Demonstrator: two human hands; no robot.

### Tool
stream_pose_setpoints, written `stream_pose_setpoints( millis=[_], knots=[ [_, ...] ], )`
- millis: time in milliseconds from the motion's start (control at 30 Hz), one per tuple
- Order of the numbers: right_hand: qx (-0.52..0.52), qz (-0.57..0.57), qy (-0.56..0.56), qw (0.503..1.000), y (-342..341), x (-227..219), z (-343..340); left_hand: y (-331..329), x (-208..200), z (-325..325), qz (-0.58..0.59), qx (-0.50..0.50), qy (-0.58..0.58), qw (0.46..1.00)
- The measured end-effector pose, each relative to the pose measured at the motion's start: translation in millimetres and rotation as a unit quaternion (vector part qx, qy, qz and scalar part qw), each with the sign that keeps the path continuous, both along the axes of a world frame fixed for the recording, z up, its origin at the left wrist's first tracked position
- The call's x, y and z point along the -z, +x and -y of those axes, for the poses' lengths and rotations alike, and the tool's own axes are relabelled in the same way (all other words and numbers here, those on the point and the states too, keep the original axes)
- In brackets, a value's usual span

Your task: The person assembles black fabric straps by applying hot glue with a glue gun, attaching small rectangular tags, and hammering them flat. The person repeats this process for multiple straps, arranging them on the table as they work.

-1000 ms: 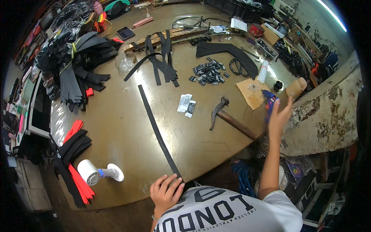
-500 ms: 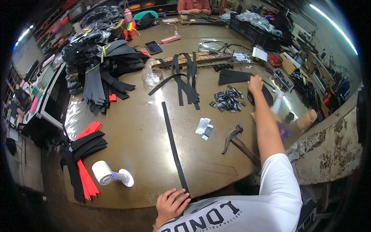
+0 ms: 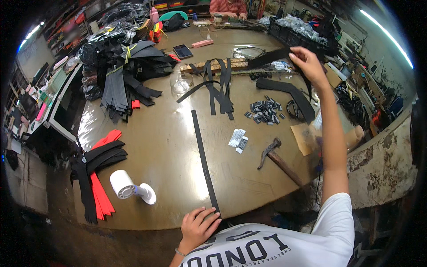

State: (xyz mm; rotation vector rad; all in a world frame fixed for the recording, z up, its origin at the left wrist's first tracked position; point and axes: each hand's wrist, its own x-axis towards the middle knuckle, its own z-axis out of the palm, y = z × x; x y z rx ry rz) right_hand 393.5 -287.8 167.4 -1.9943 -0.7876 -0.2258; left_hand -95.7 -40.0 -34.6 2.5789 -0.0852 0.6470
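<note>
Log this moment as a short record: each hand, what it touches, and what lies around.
Left hand: rests over the near end of a long black strip lying on the table
Right hand: held up at the table's right side, a black band in its grip
Centre-right: pile of small dark pieces, white labels, hammer
Left: white device with a round base; red strips partly covered by black strips
Far side: phone; another person in a striped top
</note>
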Motion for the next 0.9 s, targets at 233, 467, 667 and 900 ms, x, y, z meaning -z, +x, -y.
stream_pose_setpoints(
  millis=[233,467,667,900],
  knots=[
    [-0.215,-0.084,0.133,0.964,-183,-18,-84,1,3,0,0.023,-0.002,-0.001,1.0],
    [-0.204,-0.265,-0.001,0.942,-279,105,-147,0,6,-3,0.024,0.021,-0.008,0.999],
    [-0.087,-0.036,-0.116,0.989,-311,180,-139,1,8,-2,0.033,0.009,0.005,0.999],
    [-0.046,-0.002,-0.109,0.993,-309,198,-134,2,7,-3,0.028,0.016,-0.001,0.999]
  ],
)
